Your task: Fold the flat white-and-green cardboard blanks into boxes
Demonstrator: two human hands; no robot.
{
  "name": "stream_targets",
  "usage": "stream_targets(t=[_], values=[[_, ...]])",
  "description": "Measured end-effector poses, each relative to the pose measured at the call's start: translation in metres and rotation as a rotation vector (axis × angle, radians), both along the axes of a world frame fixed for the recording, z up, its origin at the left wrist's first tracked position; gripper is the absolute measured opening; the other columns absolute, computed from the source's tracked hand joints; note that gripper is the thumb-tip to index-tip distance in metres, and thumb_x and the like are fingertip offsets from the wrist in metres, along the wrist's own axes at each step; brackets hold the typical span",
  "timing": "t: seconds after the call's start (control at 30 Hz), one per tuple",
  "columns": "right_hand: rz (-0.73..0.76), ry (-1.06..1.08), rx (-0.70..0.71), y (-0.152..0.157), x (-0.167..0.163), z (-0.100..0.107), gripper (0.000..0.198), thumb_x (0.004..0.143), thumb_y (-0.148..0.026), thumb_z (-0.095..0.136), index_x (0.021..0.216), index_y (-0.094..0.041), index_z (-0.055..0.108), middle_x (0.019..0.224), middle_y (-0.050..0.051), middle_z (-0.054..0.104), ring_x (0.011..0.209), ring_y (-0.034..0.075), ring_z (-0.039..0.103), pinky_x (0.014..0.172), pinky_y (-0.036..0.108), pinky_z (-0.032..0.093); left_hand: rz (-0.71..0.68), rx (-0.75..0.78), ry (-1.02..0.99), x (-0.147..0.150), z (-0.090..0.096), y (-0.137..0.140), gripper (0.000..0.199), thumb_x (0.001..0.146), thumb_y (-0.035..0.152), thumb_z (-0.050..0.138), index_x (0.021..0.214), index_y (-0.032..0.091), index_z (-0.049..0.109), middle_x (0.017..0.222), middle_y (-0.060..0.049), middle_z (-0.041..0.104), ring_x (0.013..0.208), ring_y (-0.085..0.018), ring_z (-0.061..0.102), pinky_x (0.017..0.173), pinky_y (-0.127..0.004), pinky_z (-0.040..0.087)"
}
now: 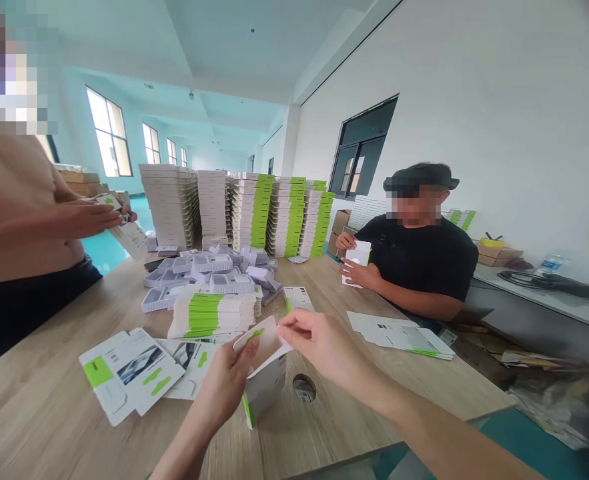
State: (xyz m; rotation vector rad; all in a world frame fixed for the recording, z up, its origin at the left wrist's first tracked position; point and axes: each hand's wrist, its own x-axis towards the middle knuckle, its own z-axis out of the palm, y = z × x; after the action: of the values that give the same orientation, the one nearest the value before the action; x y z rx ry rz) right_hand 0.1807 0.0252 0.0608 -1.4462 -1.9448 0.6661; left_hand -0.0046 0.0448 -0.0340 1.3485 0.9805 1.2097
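Between my hands is a white and green carton [267, 387], its top flaps standing up and its inside showing. My left hand [234, 373] is closed on the carton's near left flap, thumb on the green patch. With bent fingers, my right hand [307, 337] pinches a flap at the far right edge. Flat printed cartons [134, 373] lie fanned out left of my left hand. Just beyond it sits a stack of folded white and green cartons [209, 313]. A heap of pale plastic trays [219, 267] lies behind that stack.
Tall stacks of finished-looking boxes [249, 213] stand along the table's far side. Flat cartons [399, 333] lie at the right, near a seated person [419, 260] holding a box. Another person [19, 213] stands at the left with a carton. A round hole [304, 388] pierces the tabletop.
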Motion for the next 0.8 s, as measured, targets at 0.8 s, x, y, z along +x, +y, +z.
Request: stream_targets(t=[0.8], values=[[-0.292,0.795,-0.092,0.006,-0.03,-0.091,0.064,0.079,-0.084,0.059,0.062,-0.025,0.043,0.057,-0.003,0.044,0.055,0.015,0.039,0.051,0.029,0.033,-0.036,-0.085,-0.021,0.012,-0.007,0.002,0.051,0.084,0.058,0.071,0.107,0.014,0.076,0.088,-0.007,0.079,0.08,-0.024,0.069,0.068,-0.029,0.049]])
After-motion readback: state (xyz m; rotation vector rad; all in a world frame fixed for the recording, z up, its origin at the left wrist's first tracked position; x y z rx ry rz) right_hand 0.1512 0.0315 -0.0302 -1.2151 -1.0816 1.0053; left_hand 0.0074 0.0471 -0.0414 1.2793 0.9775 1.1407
